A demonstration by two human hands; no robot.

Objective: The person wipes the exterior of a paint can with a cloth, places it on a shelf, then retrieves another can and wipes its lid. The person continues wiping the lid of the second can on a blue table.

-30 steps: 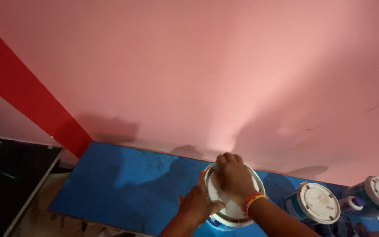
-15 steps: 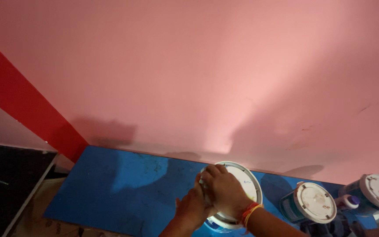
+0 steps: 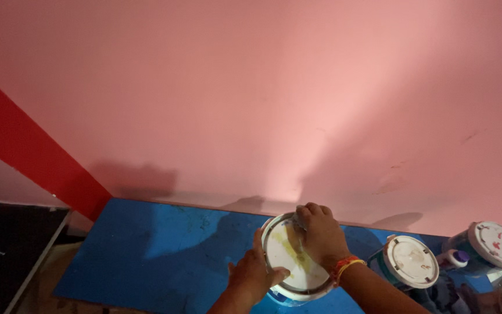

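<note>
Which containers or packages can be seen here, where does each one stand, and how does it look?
Bucket: under both hands, round, white lid stained yellow.
Second bucket: right of it, teal, white lid.
Third bucket: far right, teal, white lid with red specks.
Small bottle: between those two, white, purple cap.

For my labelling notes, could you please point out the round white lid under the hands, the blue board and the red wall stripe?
Round white lid point(image 3: 290, 256), head view, bare centre.
Blue board point(image 3: 164, 256), head view, bare left part.
Red wall stripe point(image 3: 36, 160), head view, mid-band.

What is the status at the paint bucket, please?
Both hands on lid: left at near rim, right at far rim. Lid on bucket. Two closed buckets at right.
</note>
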